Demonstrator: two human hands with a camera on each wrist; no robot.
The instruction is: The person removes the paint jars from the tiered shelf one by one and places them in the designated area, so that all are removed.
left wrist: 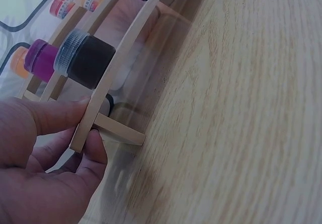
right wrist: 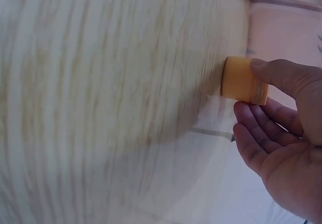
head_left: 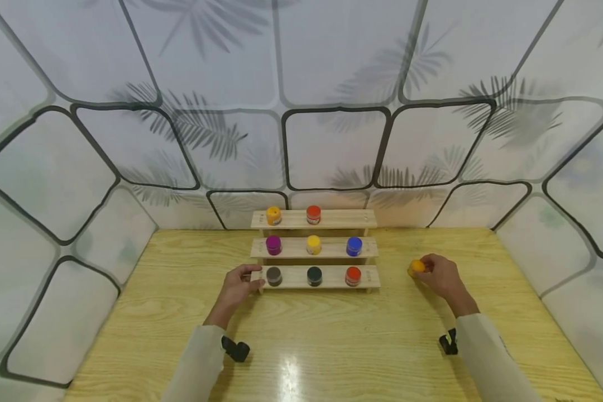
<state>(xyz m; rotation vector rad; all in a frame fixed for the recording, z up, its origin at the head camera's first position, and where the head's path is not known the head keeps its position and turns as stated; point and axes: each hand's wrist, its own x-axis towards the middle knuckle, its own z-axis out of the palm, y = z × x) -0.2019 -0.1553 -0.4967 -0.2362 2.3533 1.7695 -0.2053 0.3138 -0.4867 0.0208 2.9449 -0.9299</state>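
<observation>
Head view: three-tier wooden stand (head_left: 293, 276) on a light wood-grain table (head_left: 331, 340), patterned backdrop (head_left: 331, 148) behind. Left hand (head_left: 237, 287) pinches the left end of the bottom tier (head_left: 334, 277), thumb on top, fingers curled underneath per left wrist view. Right hand (head_left: 441, 276) holds an orange paint jar (head_left: 416, 268) off to the right of the stand, well apart from it; narrow grip, thumb on one side, fingers on the other. Cannot tell if that jar touches the table.

Bottom tier, left to right: black jar (head_left: 273, 276) with clear lid, nearest the left hand; very dark jar (head_left: 314, 276); red jar (head_left: 353, 276). Middle tier (head_left: 334, 247): purple jar (head_left: 273, 245), yellow jar (head_left: 314, 244), blue jar (head_left: 354, 246). Top tier (head_left: 343, 218): second orange jar (head_left: 273, 215) at left, second red jar (head_left: 314, 215) at center. All eight stand upright, spaced apart. Both arms in pale sleeves (head_left: 201, 357), a black device (head_left: 236, 350) at each wrist. Labels too small to read.
</observation>
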